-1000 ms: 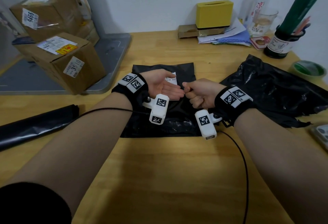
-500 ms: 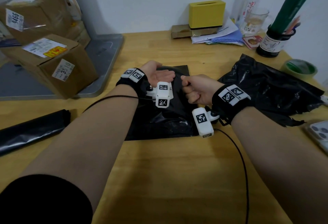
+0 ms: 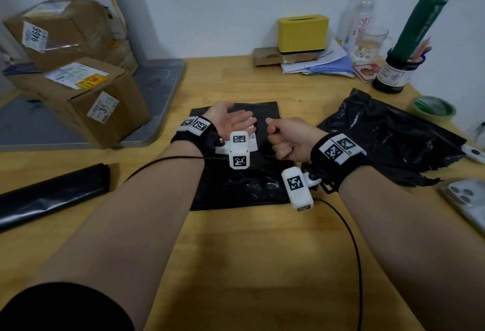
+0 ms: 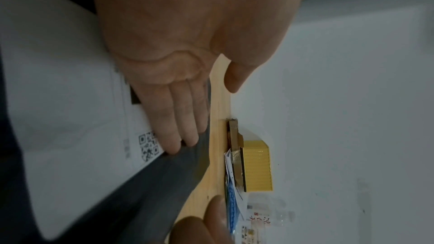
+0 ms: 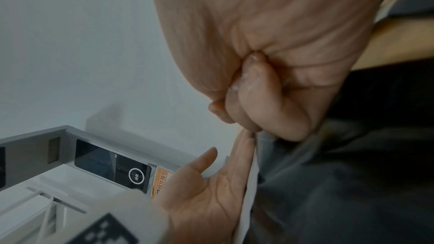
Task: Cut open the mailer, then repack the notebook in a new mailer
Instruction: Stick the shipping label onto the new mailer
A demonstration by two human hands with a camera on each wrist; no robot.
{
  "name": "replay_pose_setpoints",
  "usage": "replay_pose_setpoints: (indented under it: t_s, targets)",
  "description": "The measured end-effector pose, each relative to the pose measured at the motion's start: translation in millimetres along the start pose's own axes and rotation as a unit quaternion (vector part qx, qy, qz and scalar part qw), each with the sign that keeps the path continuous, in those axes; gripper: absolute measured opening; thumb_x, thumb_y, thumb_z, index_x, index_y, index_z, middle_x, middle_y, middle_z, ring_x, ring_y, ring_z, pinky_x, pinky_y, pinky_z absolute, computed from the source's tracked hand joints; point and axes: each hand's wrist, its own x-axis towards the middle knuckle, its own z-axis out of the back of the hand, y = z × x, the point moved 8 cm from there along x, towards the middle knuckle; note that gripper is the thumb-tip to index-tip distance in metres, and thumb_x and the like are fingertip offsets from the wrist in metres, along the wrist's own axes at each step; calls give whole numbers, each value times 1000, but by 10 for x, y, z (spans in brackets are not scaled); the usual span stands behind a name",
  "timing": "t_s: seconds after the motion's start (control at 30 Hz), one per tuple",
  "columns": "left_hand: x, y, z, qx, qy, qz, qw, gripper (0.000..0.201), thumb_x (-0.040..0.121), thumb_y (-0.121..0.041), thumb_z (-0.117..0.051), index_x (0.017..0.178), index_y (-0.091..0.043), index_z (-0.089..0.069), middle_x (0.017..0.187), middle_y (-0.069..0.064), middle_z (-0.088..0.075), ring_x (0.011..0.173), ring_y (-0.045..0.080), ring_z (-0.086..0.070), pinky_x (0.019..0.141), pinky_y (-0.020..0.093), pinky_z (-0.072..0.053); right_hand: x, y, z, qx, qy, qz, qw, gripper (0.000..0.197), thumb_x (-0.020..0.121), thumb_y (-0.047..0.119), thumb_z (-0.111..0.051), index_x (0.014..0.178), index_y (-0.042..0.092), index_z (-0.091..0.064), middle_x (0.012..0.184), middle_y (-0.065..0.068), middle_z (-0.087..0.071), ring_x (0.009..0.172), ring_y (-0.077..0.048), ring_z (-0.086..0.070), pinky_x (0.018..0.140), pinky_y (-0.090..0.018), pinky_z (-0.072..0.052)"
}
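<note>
A flat black mailer (image 3: 236,189) with a white shipping label (image 3: 252,141) lies on the wooden table in front of me. My left hand (image 3: 233,119) is open, palm turned inward, and its little-finger edge rests on the label (image 4: 70,99). Just to its right, my right hand (image 3: 286,139) hovers over the mailer as a fist with the thumb on top. In the right wrist view its fingers (image 5: 270,99) curl tight into the palm, and I see nothing in them. A small gap separates the two hands. The notebook is not visible.
A crumpled, torn black mailer (image 3: 388,136) lies to the right, with a phone (image 3: 467,202) and a green tape roll (image 3: 433,107) beyond it. A black roll (image 3: 52,194) lies at the left. Cardboard boxes (image 3: 86,99) stand on a grey tray (image 3: 157,89). A yellow box (image 3: 303,33) and a pen jar (image 3: 393,73) line the back wall.
A second ago my right thumb touched the left fingertips; the hands have since drawn slightly apart. More of the label's lower part now shows beside the left hand.
</note>
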Motion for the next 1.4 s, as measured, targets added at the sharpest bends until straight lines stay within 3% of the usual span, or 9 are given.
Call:
replay_pose_setpoints:
  t_s: [0.17,0.33,0.43,0.6,0.87,1.0,1.13,1.3,1.4]
  targets:
    - [-92,55,83,34,-7,33,999,44,108,-28,-32,122,7,-54,127,20,-64,119,33,-61,89,46,-52,-91,-101,4,0,-6,-4,1000,42,108,37,-41,69,21,-42,50,6,-22,37,-8,-15,34,-20,-17]
    - [-253,198,135,67,24,66,995,48,108,-29,-32,111,13,-55,127,21,-63,123,31,-59,98,44,-49,-216,-182,-9,4,-8,4,1000,42,108,37,-41,70,21,-43,50,7,-23,37,-8,-15,34,-20,-16]
    - [-348,278,185,75,29,64,995,45,108,-27,-32,119,11,-54,130,20,-62,124,31,-58,101,43,-48,-330,-245,-31,13,-5,8,1000,42,108,36,-41,69,21,-43,49,7,-23,38,-8,-14,35,-20,-14]
    - [-556,382,293,64,11,48,997,47,108,-27,-28,135,8,-47,126,23,-63,117,33,-62,81,46,-54,-558,-336,-89,10,0,8,1000,41,108,37,-41,70,21,-42,50,7,-23,38,-7,-14,37,-20,-14]
    - [-980,538,420,108,-15,7,994,36,103,-15,-42,132,2,-53,118,21,-69,104,33,-68,89,42,-55,-975,-177,-196,69,46,79,993,42,109,38,-39,69,22,-41,52,7,-21,39,-7,-15,31,-20,-16]
    - [-1352,824,25,208,95,15,973,38,100,-32,-53,127,-6,-59,124,16,-68,110,36,-67,94,42,-54,-1189,39,-322,142,82,150,975,44,109,37,-37,68,23,-41,50,8,-22,38,-7,-15,32,-20,-16]
    - [-1583,950,-253,250,185,21,950,54,99,-50,-48,135,-10,-54,126,15,-67,115,36,-64,100,43,-51,-1251,123,-378,180,79,183,963,42,108,39,-41,70,21,-45,51,7,-24,39,-7,-16,33,-20,-20]
    - [-1580,889,-208,265,147,-22,953,41,99,-29,-55,135,-9,-56,120,10,-70,99,25,-72,80,32,-60,-1227,93,-354,163,48,196,966,38,109,36,-42,76,18,-47,50,6,-29,38,-7,-20,33,-20,-19]
    - [-1541,885,-147,258,127,-35,957,30,95,-24,-64,121,-10,-63,103,4,-71,85,18,-70,75,30,-59,-1209,73,-317,143,25,208,967,35,109,34,-40,80,17,-46,56,3,-30,41,-8,-24,33,-19,-17]
